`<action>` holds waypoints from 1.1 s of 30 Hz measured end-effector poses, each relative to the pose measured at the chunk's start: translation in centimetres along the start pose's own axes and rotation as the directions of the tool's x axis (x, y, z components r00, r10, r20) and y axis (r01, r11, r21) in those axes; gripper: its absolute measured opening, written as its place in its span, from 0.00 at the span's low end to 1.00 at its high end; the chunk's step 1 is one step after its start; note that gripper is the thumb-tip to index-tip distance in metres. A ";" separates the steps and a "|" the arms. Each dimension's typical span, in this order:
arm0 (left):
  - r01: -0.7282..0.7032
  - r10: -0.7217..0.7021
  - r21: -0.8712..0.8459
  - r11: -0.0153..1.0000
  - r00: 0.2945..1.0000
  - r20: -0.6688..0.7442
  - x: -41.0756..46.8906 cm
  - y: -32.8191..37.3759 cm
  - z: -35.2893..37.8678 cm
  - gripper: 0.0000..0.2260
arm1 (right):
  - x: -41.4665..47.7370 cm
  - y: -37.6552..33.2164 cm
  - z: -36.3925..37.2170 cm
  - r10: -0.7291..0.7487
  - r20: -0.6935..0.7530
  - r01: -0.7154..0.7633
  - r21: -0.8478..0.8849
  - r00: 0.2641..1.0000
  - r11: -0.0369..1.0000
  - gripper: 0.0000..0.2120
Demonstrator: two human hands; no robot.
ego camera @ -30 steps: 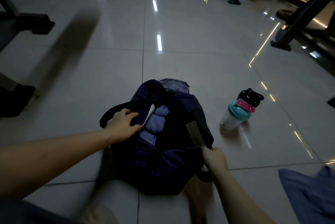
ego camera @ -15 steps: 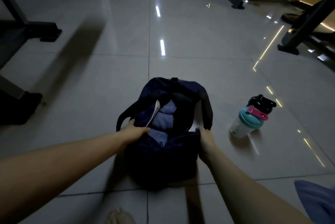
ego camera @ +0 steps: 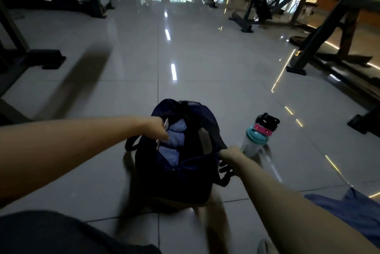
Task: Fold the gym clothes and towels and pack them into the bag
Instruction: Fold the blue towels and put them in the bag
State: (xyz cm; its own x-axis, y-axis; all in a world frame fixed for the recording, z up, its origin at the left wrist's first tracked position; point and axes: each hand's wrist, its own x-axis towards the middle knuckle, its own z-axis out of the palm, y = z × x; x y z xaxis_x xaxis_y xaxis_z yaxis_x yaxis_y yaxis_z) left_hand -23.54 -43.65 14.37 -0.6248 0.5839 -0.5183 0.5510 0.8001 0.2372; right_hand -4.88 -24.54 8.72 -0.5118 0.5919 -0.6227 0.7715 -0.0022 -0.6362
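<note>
From the head view, a dark bag (ego camera: 181,177) is seen on the tiled floor (ego camera: 102,93), its top pulled open. Folded blue clothes (ego camera: 174,136) are packed inside it. The left rim is gripped by the left hand (ego camera: 155,128) and the right rim by the right hand (ego camera: 230,154), so the hands are held apart across the opening. A teal-lidded bottle (ego camera: 254,140) is stood just beside the bag on the right, with a black bottle (ego camera: 267,120) behind it. A blue cloth (ego camera: 349,208) is spread on the floor at the lower right.

left hand (ego camera: 156,129), right hand (ego camera: 229,152) spread bag (ego camera: 181,181) wider
</note>
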 end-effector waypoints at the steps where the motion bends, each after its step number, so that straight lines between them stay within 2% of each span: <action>1: -0.055 0.055 0.047 0.997 0.998 -0.012 -0.6 1.8 -1.1 0.12 | -0.7 -0.4 -0.6 0.002 -0.018 -0.002 -0.011 1.000 1.000 0.04; 5: -0.295 0.297 0.188 0.937 0.955 0.022 -2.6 9.9 -3.5 0.13 | -2.5 -1.2 -4.3 -0.066 -0.092 0.062 -0.036 0.994 0.997 0.02; 10: -0.400 0.397 0.257 0.880 0.915 0.066 -2.5 18.8 -1.2 0.13 | -4.3 2.8 -11.7 -0.079 -0.142 0.080 0.003 0.987 0.997 0.05; 16: -0.506 0.481 0.342 0.792 0.862 0.161 0.0 29.6 5.7 0.12 | -4.0 10.5 -21.3 0.030 -0.183 -0.011 0.104 0.983 0.995 0.11; 20: -0.564 0.525 0.290 0.773 0.826 0.208 2.5 38.0 11.9 0.15 | -3.0 17.8 -28.5 0.112 -0.263 -0.086 0.106 0.958 0.991 0.11; 23: -0.597 0.556 0.227 0.769 0.801 0.224 3.8 43.2 17.6 0.20 | -2.7 25.2 -32.5 0.162 -0.401 -0.161 0.038 0.901 0.986 0.12; 25: -0.625 0.585 0.185 0.758 0.778 0.230 4.5 45.2 21.5 0.22 | -2.1 29.7 -33.3 0.207 -0.438 -0.250 -0.043 0.875 0.967 0.13; 27: -0.648 0.612 0.137 0.749 0.756 0.233 5.0 46.2 25.1 0.23 | 0.1 34.2 -32.4 0.281 -0.354 -0.354 -0.160 0.892 0.922 0.14; 30: -0.705 0.649 0.175 0.687 0.704 0.287 6.2 46.2 29.8 0.20 | 2.8 40.0 -28.8 0.398 -0.184 -0.438 -0.327 0.898 0.837 0.22; 31: -0.719 0.654 0.202 0.666 0.692 0.305 6.7 46.0 31.1 0.19 | 2.0 40.6 -27.4 0.398 -0.171 -0.433 -0.403 0.901 0.806 0.24; 33: -0.728 0.655 0.310 0.611 0.685 0.318 7.1 45.5 33.1 0.20 | 0.0 41.6 -25.0 0.277 -0.270 -0.384 -0.544 0.922 0.746 0.25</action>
State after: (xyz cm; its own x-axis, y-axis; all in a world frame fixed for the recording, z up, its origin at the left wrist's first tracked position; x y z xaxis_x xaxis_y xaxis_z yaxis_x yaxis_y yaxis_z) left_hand 15.41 -7.63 -5.67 0.1091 0.8806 -0.4611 0.9633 0.0208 0.2677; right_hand 36.66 -4.52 -6.34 -0.1558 0.7628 -0.6276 0.9777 0.2095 0.0120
